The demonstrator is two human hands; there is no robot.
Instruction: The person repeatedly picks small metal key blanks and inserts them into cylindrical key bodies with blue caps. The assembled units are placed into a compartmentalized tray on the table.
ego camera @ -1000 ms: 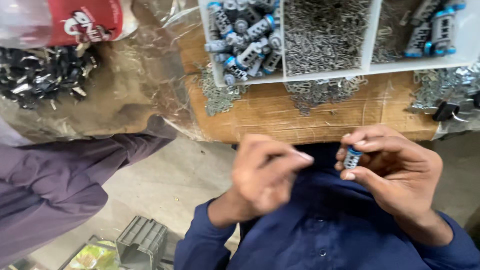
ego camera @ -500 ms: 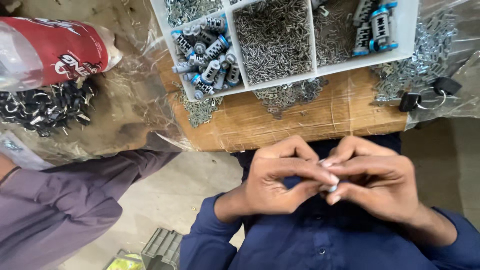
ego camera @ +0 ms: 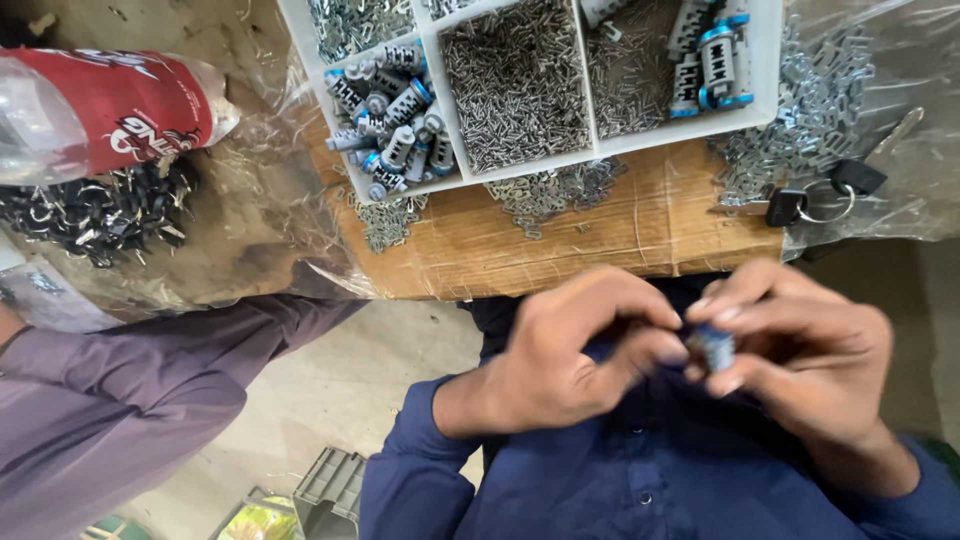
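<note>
My right hand holds a small grey cylinder with a blue ring between thumb and fingertips, just below the table edge. My left hand pinches at the cylinder's left end, fingers bent; whatever it holds there is hidden. Both hands hover over my dark blue shirt. Above them a white divided tray holds several more grey and blue cylinders in one compartment and small metal screws in another.
Cardboard-covered table carries loose metal clips, keys with black fobs, and clear plastic bags. A red-labelled bottle lies at left above black clips. Another person's purple sleeve is lower left. A grey crate sits on the floor.
My hands came together on the small cylinder, the left fingers closing on its end. The view shifted so the tray sits higher and farther right.
</note>
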